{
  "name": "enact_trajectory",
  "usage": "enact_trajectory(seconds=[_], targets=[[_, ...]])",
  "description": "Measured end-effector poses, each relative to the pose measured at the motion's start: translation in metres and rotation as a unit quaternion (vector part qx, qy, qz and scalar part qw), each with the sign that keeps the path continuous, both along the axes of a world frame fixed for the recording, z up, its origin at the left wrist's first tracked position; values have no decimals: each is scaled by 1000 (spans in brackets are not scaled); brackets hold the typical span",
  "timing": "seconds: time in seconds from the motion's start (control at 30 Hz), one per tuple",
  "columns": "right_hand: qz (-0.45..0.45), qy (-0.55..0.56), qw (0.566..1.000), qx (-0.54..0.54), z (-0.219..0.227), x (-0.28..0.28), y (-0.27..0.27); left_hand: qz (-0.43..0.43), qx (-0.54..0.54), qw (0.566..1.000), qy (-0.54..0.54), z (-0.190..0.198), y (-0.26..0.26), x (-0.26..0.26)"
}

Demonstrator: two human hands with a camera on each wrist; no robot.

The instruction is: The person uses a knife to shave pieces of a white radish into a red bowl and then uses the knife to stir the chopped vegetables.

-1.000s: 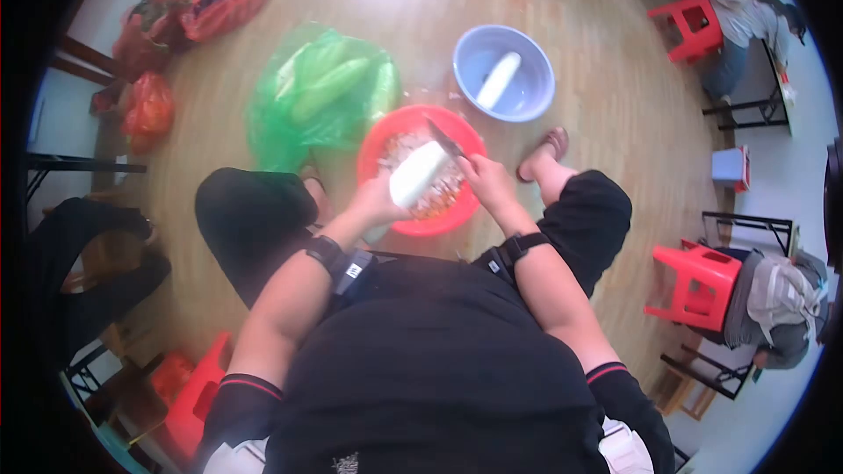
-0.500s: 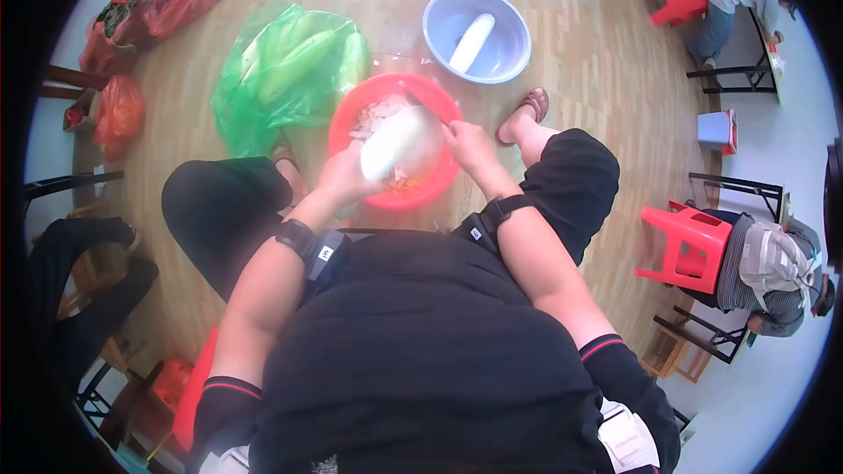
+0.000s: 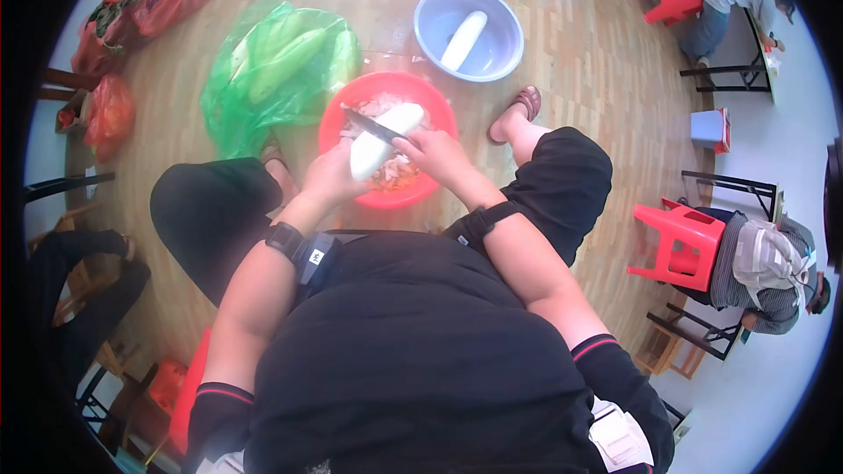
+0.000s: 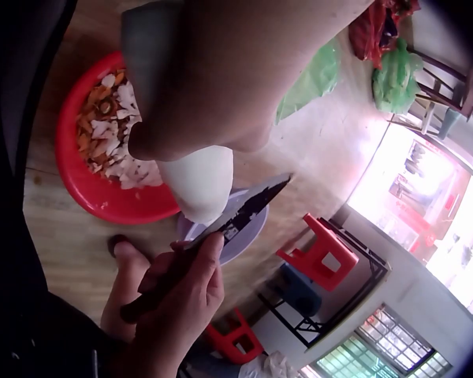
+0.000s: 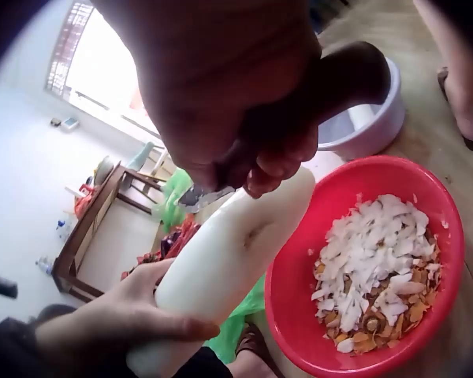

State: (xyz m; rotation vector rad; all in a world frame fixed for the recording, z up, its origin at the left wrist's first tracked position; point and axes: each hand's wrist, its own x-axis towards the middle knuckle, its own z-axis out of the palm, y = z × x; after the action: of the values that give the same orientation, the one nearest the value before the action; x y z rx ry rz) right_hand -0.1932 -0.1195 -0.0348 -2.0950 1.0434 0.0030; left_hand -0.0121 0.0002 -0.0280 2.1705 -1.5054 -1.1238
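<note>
Over a red basin [image 3: 399, 201], my left hand [image 3: 329, 174] grips a peeled white radish [image 3: 372, 156] by its near end, the far end tilted up and away. My right hand [image 3: 439, 158] holds a knife [image 3: 372, 125] by its dark handle [image 5: 339, 83]. Its blade lies across the radish's upper side in the head view. A brown mark shows on the radish's white flesh in the right wrist view. White and orange-brown peelings [image 5: 370, 260] cover the basin's bottom.
A blue basin [image 3: 509, 44] with another white radish [image 3: 464, 40] stands ahead. At left lies a green plastic bag [image 3: 228, 101] of long pale-green vegetables, with red bags [image 3: 111, 118] beyond. My feet flank the red basin. People and red stools [image 3: 680, 241] are off right.
The knife has gone from the radish's far right side to across its upper face, the right hand moving left and nearer. My left hand still holds the radish; the head view shifted.
</note>
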Motion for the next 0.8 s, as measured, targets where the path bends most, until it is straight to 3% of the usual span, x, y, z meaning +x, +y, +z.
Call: enact_trajectory(seconds=[0.1,0.17,0.4,0.63,0.7,0.73,0.8], targets=[[-25,28,999,-32,-8,-7,-12,-8,-9,1000,-2,1,1,-1],[-106,38,994,-4,-10,-14,-20,-9,-30,999,-15,-1,2,-1],[-154,130,979,-21,-28,-30,-36,-18,-54,998,12,-5,6,-1],[-104,233,966,-38,-52,-45,-35,-13,-74,996,37,0,4,0],[-152,190,963,117,-50,-45,-37,-7,-91,995,47,0,4,0],[-152,187,964,114,-49,-44,-36,-2,-89,994,61,-1,4,0],[-282,-28,909,306,-46,-40,-34,3,-93,993,70,-1,5,-1]])
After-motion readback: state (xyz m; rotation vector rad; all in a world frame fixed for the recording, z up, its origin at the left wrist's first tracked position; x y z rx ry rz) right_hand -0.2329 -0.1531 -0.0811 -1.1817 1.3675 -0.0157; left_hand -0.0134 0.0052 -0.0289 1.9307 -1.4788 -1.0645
